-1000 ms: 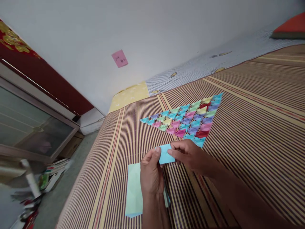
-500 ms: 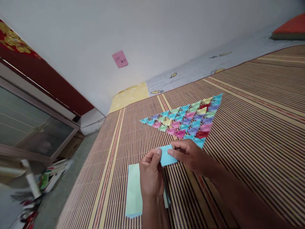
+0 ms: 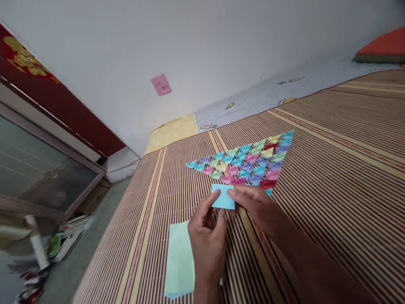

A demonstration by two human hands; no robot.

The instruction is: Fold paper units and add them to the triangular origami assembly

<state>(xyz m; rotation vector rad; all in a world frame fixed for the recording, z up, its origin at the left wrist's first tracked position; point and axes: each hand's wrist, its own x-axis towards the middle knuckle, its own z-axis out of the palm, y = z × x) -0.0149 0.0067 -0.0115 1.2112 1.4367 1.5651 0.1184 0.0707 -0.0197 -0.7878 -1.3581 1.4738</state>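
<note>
A small blue piece of folded paper (image 3: pixel 224 199) is held up between both hands above the striped mat. My left hand (image 3: pixel 208 232) pinches its left side, thumb on the front face and other fingers below and behind. At its right edge my right hand (image 3: pixel 255 204) grips it, thumb on top. Under my left wrist lies a stack of pale green and blue paper sheets (image 3: pixel 179 257), partly covered by the forearm. Just beyond the hands, small folded paper pieces (image 3: pixel 247 160) in many colours are laid out in rows forming a triangle; my hands hide its near corner.
The striped mat (image 3: pixel 332 169) covers the bed up to patterned cloth (image 3: pixel 247 101) along the wall. A pink note (image 3: pixel 161 85) is stuck on the wall. An orange cushion (image 3: pixel 382 45) lies far right. Down on the left are a glass-panelled door (image 3: pixel 41 164) and floor clutter (image 3: pixel 68 236).
The blue paper now sits more level, with my left thumb higher on its face and the left fingers moved beneath it. My left hand has shifted slightly right.
</note>
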